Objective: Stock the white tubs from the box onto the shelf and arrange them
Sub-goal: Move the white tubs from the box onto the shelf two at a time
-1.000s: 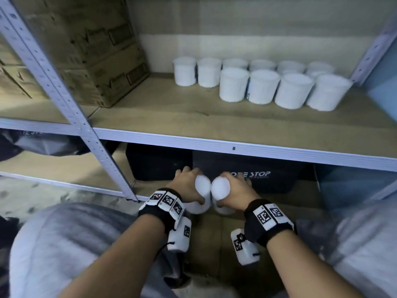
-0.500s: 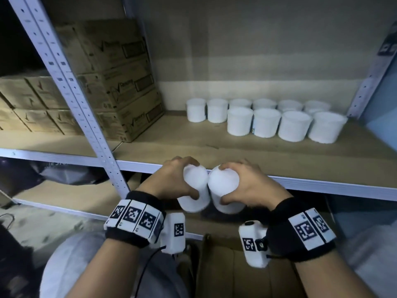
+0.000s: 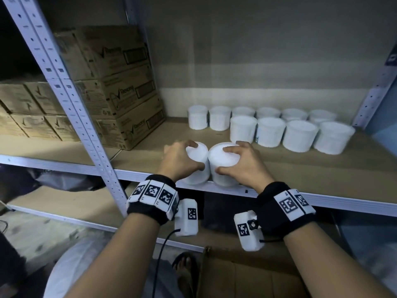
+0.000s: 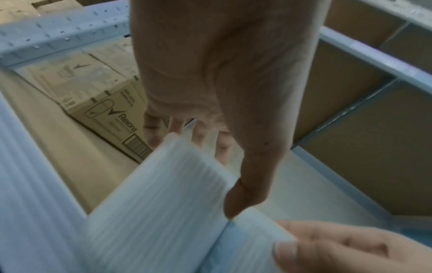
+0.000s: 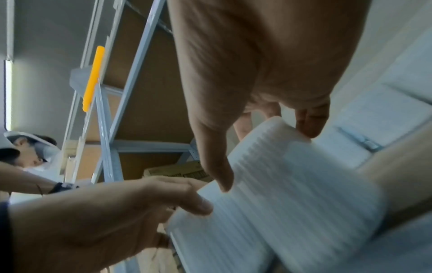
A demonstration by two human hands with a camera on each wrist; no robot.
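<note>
My left hand (image 3: pixel 181 159) grips a white ribbed tub (image 3: pixel 198 166) from above, fingers over its lid and thumb on its near side. Beside it, touching, my right hand (image 3: pixel 240 162) grips a second white tub (image 3: pixel 223 168) the same way. Both tubs are at the front edge of the wooden shelf (image 3: pixel 300 168). The left wrist view shows the left tub (image 4: pixel 158 199) under my thumb; the right wrist view shows the right tub (image 5: pixel 275 194) blurred by motion. Two rows of several white tubs (image 3: pixel 270 131) stand at the back right of the shelf.
Stacked brown cartons (image 3: pixel 120 87) fill the shelf's back left. A perforated grey upright (image 3: pixel 71 100) stands left of my hands. An open cardboard box (image 3: pixel 247 276) sits on the floor below, with a dark box (image 3: pixel 217 214) on the lower shelf.
Both hands have risen with their tubs from below the shelf edge up and forward to the shelf's front edge. The head view has tilted up.
</note>
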